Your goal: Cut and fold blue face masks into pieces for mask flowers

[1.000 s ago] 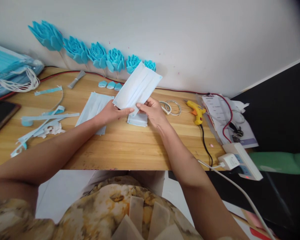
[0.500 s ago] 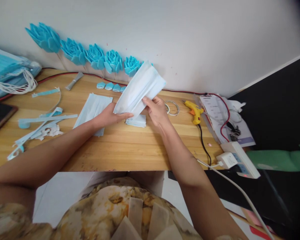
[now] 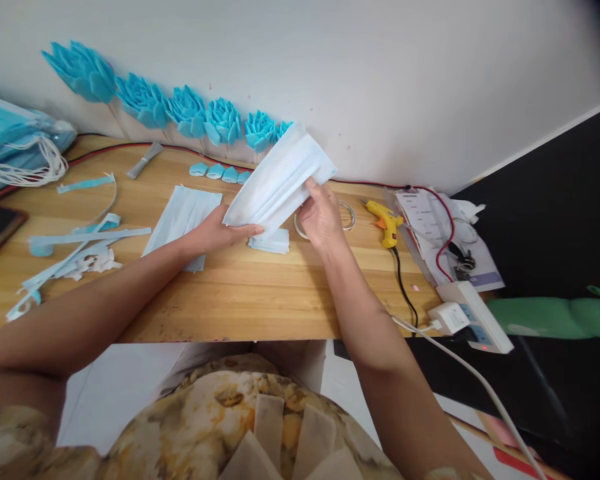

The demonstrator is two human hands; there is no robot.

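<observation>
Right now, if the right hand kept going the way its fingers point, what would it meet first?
Apart from the face mask it grips, the right hand points away toward the white wall; probably that comes first, though depth is unclear.

From where I stand, the person wears a loose garment [image 3: 220, 427] of mottled cloth, cream blotched with tan, ochre and rust, with pale pointed folds just below the wooden table [image 3: 260, 293]. A sleeve [image 3: 10, 433] of the same cloth shows down-left of the table. Forearms, left hand [image 3: 213, 233] and right hand [image 3: 320, 217] are bare.
</observation>
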